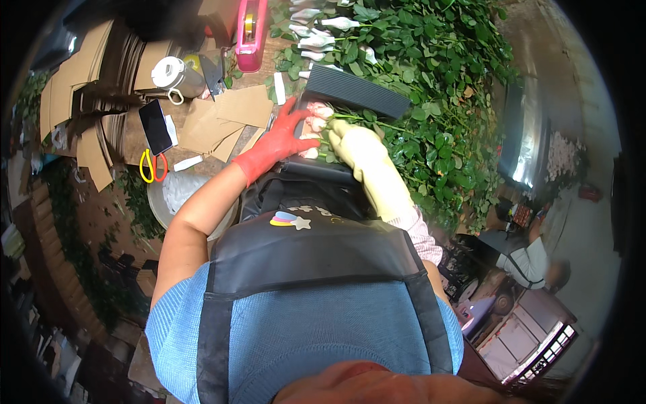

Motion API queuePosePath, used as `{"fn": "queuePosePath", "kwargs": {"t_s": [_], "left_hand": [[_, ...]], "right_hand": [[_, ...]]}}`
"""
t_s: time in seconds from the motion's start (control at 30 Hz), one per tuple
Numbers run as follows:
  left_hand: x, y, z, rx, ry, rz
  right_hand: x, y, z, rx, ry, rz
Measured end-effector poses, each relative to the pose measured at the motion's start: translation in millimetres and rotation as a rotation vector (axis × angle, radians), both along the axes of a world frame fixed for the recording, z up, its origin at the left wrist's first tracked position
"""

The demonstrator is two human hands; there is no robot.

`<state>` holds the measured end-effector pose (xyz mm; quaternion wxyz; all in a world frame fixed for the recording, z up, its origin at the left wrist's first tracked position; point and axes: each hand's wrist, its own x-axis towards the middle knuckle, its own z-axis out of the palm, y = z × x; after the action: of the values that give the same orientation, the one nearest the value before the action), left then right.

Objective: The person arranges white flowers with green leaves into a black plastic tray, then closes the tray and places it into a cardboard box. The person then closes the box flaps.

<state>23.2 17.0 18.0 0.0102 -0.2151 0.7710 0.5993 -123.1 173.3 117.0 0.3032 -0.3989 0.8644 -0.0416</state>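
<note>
Several pale pink roses (316,124) lie in a row, heads to the left, between the ribbed dark walls of a trough-like holder (358,91). My left hand (282,136), in a red rubber glove, has its fingers spread around the left side of the blooms. Thumb and fingertips reach the outer heads, but nothing is gripped. A pale yellow glove covers my right hand (356,144), which rests over the stems just right of the heads. Its fingers are bent; whether they grasp any stems is hidden. Leafy stems (434,136) spread away to the right.
White-netted flower heads (315,41) lie beyond the holder. Leftward are a pink tape dispenser (251,38), cardboard pieces (212,126), a white-lidded cup (176,76), a phone (156,126) and scissors (154,165). A bin (157,202) stands below the table edge. Another person (522,262) is at right.
</note>
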Motion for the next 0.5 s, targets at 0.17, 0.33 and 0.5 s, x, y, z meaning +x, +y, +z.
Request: {"fn": "queuePosePath", "kwargs": {"t_s": [0.17,0.33,0.5], "left_hand": [[-8,-9,8,0.212,-0.115,-0.003],[-15,0,10,0.173,-0.036,0.092],[-12,1,4,0.172,0.022,0.091]], "right_hand": [[7,-6,-11,0.071,0.151,0.219],[9,8,-13,0.060,0.200,0.004],[-3,5,-25,0.004,0.262,0.225]]}}
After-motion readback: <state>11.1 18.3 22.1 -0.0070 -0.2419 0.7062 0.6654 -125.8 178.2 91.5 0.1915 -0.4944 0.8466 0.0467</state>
